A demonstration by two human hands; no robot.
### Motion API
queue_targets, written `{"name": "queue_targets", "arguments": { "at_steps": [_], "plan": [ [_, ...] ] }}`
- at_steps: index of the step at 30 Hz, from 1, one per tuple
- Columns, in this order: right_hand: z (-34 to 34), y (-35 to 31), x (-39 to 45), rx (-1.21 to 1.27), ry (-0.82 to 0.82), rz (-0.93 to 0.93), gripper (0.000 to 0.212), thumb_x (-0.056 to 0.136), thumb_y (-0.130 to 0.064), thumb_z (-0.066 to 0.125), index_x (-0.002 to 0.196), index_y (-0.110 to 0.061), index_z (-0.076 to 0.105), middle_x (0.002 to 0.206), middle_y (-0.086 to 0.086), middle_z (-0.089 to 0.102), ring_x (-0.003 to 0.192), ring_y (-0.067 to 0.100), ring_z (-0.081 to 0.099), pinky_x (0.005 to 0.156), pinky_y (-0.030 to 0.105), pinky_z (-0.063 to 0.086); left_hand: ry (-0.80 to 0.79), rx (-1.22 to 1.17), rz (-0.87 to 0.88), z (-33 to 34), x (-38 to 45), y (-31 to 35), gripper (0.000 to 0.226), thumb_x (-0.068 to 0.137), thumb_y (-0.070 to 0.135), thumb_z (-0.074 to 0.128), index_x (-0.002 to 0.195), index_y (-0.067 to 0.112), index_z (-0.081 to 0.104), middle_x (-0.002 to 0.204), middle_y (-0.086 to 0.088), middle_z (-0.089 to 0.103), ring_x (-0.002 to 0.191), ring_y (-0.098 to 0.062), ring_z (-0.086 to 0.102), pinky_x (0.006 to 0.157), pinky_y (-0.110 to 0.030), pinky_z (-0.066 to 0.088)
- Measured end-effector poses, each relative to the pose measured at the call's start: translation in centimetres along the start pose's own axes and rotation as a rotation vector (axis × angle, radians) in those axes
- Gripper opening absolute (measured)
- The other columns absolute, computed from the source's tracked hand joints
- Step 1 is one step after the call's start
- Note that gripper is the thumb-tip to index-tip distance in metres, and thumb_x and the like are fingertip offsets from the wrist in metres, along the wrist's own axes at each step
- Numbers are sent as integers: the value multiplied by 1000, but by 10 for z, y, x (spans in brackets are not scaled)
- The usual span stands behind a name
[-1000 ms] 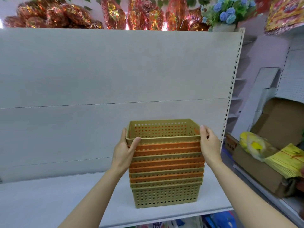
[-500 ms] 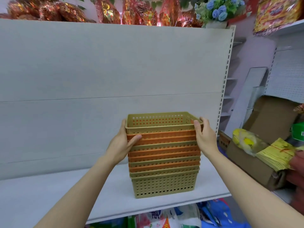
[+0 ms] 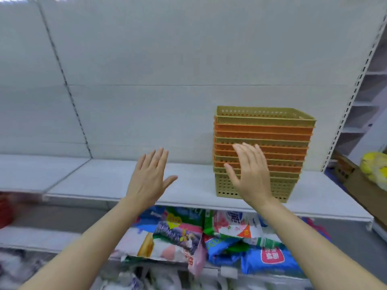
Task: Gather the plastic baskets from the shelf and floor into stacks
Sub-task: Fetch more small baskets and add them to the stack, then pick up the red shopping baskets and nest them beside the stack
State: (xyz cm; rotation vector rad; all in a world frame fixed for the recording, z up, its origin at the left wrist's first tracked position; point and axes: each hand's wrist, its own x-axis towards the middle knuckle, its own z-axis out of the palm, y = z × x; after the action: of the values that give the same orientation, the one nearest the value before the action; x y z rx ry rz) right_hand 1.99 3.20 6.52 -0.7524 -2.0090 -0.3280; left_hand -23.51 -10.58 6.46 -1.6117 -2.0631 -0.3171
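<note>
A stack of nested plastic baskets (image 3: 278, 132), olive green and orange in alternating layers, stands upright on the white shelf (image 3: 188, 185) toward its right end. My left hand (image 3: 149, 176) is raised in front of the shelf, left of the stack, fingers spread and holding nothing. My right hand (image 3: 250, 172) is lifted in front of the stack's lower left part, fingers apart, empty, and it hides part of the basket fronts. Neither hand touches the stack as far as I can see.
Colourful plastic packs (image 3: 188, 237) fill the shelf below. A cardboard box (image 3: 356, 185) with a yellow bag (image 3: 374, 166) stands at the right. A perforated upright post (image 3: 354, 95) marks the shelf's right end. Something red (image 3: 6, 210) shows blurred at the left edge.
Both hands have let go of the basket stack and pulled back, fingers spread. The view has swung left and down, so the stack now sits to the right.
</note>
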Motion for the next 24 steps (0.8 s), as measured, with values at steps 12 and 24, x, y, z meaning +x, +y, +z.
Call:
{"name": "queue_targets", "arguments": {
  "at_steps": [12, 24],
  "plan": [
    [61, -197, -98, 406, -213, -206, 44, 88, -33, 58, 119, -2, 64, 106, 13, 68, 97, 33, 64, 90, 42, 50, -278, 150, -443, -4, -269, -115, 75, 86, 54, 39, 128, -5, 62, 128, -24, 63, 115, -41, 63, 98, -51, 49],
    [161, -434, -157, 516, -517, -365, 37, 81, -27, 65, 109, -3, 66, 92, 12, 69, 83, 32, 66, 61, 36, 54, -471, 266, -913, -8, -490, -275, 69, 71, 41, 84, 121, -4, 68, 124, -23, 67, 113, -40, 65, 97, -50, 51]
  ]
}}
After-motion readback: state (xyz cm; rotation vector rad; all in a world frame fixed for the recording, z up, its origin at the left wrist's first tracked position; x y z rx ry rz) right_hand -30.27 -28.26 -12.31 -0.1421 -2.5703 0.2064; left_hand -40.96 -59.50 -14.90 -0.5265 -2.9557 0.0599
